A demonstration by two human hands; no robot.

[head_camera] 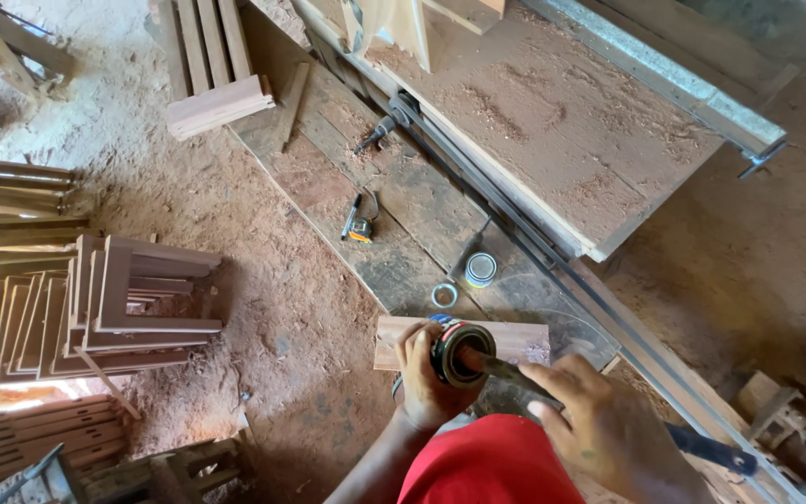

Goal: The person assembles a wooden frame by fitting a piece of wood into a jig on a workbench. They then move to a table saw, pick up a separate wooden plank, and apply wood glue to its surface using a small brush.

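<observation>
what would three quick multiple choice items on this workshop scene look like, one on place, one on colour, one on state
1. Where does the small closed tin stand?
A. on the dark board
B. on the sawdust floor
C. on the stacked frames

2. What colour is the garment at the bottom edge?
A. blue
B. red
C. white

3. How is the can held by the left hand?
A. sealed with a lid
B. lying crushed
C. open, a tool in its mouth

Answers: 1 A, the tin sits on the dark board beside a loose ring. 2 B, the cloth is plainly red. 3 C, the right hand pushes the tool into the open mouth.
</observation>
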